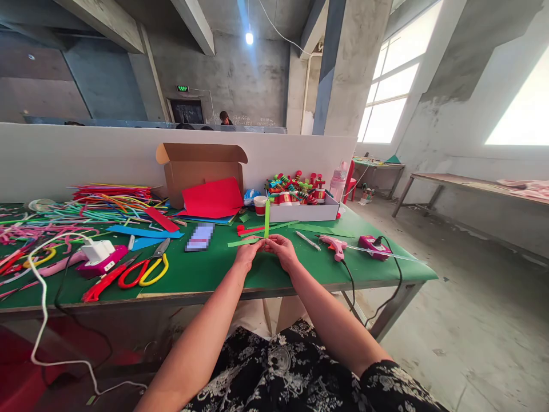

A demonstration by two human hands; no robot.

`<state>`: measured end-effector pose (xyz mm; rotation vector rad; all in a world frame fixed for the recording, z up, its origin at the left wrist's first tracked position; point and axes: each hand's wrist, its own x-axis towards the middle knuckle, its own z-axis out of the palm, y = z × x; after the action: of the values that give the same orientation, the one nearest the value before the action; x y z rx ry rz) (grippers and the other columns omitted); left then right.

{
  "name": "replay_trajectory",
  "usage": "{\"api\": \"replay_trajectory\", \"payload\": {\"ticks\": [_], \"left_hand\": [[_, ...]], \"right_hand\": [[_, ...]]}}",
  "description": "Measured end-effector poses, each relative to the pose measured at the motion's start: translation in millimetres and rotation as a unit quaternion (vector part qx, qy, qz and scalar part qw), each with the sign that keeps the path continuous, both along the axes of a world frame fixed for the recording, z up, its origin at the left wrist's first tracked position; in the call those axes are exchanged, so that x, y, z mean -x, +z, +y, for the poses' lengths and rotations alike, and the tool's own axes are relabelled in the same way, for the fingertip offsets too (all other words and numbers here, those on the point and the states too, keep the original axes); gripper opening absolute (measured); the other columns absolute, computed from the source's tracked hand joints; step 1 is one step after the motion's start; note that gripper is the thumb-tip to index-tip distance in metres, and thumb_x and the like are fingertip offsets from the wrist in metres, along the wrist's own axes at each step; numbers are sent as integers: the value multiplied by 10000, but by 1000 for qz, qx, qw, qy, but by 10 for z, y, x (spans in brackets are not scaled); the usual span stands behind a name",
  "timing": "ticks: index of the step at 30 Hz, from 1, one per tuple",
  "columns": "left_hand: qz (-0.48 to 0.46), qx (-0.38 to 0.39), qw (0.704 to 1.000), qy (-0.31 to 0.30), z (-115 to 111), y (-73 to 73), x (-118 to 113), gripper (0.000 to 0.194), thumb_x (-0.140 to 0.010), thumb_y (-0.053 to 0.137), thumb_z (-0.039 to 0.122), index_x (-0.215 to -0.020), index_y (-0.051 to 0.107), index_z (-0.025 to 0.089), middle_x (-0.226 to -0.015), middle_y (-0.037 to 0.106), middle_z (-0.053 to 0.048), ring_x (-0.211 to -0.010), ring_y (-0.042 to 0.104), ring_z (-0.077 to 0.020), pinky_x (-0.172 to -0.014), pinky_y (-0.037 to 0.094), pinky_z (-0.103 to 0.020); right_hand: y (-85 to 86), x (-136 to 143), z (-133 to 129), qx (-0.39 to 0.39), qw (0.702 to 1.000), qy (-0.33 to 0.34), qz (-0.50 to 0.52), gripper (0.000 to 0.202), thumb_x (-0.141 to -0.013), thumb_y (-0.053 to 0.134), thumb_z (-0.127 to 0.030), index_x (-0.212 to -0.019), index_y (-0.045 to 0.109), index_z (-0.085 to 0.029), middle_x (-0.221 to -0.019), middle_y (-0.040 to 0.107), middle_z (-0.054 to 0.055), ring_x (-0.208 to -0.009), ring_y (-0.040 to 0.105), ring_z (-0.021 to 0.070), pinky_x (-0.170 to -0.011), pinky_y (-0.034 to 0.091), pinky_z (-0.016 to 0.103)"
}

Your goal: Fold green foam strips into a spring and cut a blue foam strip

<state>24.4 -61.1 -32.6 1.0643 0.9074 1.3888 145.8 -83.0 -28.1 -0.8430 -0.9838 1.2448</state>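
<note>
Both hands meet over the front of the green table. A light-green paper strip [267, 217] stands upright between them, its lower end pinched in the fingers. My left hand [249, 253] is closed at the strip's base, its fingertips touching those of the other hand. My right hand [281, 250] is closed on the same strip from the right side. Another green strip [241, 243] lies just left of the fingers. Behind the hands are more green strips [283, 228] and a small red piece [241, 229]. A white pen [307, 240] lies to the right.
A pink glue gun [335, 246] and a magenta power socket [374, 247] sit right. Scissors [148, 269], pliers with red handles [107, 283] and a white charger [98, 250] lie left. Behind are pipe cleaners [115, 212], an open cardboard box [171, 177] and a white box [300, 213] of crafts.
</note>
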Motion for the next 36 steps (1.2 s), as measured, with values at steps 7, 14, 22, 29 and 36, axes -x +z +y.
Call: {"api": "replay_trajectory", "payload": {"ticks": [7,14,22,29,36], "left_hand": [[10,4,999,-34,22,-24,29,343,-470,849,391,-657,655,179,-589,646,6,-584,604,-146,-642,482,-295],[-3,21,1000,-16,24,-23,36,375,-454,849,422,-633,623,182,-539,618,17,-538,577,-135,-609,467,-289],[6,6,999,-44,-10,1,-1,439,-412,866,446,-651,635,159,-604,675,-31,-577,619,-166,-630,489,-312],[16,16,999,-25,40,-28,15,347,-439,875,358,-604,647,154,-601,681,-32,-571,618,-167,-639,512,-325],[18,18,999,-29,74,-70,21,344,-412,877,348,-599,668,148,-595,681,-34,-564,617,-164,-642,522,-325]], "right_hand": [[-25,-6,18,3,1000,-24,-13,307,-481,854,-381,-623,653,-198,-559,645,-38,-544,598,122,-681,536,303],[-26,-4,30,5,1000,-17,-20,303,-477,862,-355,-621,654,-188,-556,636,-35,-532,590,118,-669,536,301],[-20,-11,12,12,1000,-17,-8,335,-498,847,-393,-632,616,-190,-569,652,-20,-562,617,129,-667,542,299],[-39,-6,27,15,999,-23,-19,333,-477,860,-377,-606,619,-187,-547,628,-34,-520,591,115,-627,534,284],[-56,2,37,14,999,-18,-29,348,-451,868,-386,-591,615,-193,-560,641,-19,-542,605,138,-640,540,308]]}}
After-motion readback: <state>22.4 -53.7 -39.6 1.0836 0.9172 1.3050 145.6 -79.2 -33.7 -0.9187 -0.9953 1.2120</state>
